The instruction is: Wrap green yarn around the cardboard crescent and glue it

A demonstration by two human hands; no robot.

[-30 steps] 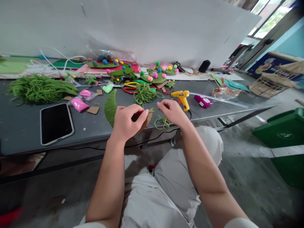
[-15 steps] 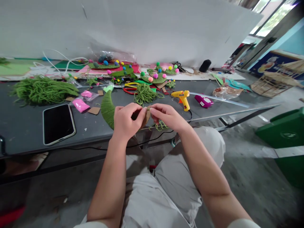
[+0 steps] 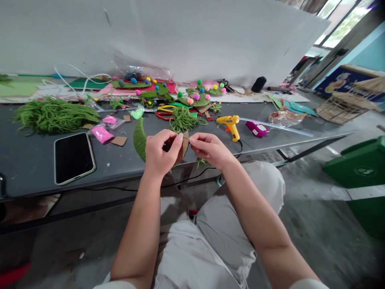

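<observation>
Green yarn (image 3: 139, 138) wraps part of the cardboard (image 3: 184, 147) pinched by the left hand (image 3: 161, 152); the right hand (image 3: 212, 148) angles inward beside it, fingertips nearly meeting, their hold unclear.

The left hand (image 3: 161, 152) covered the middle of the crescent (image 3: 139, 138), so I couldn't see how its green-wrapped end met the brown cardboard (image 3: 184, 149) at the front edge of the table (image 3: 117, 160). Whether the fingertips of the right hand (image 3: 209, 149) pinched a strand was too fine to tell; that hand hid part of some green yarn (image 3: 201, 162). Near the front left corner, a black object (image 3: 3, 185) ran out of view.
</observation>
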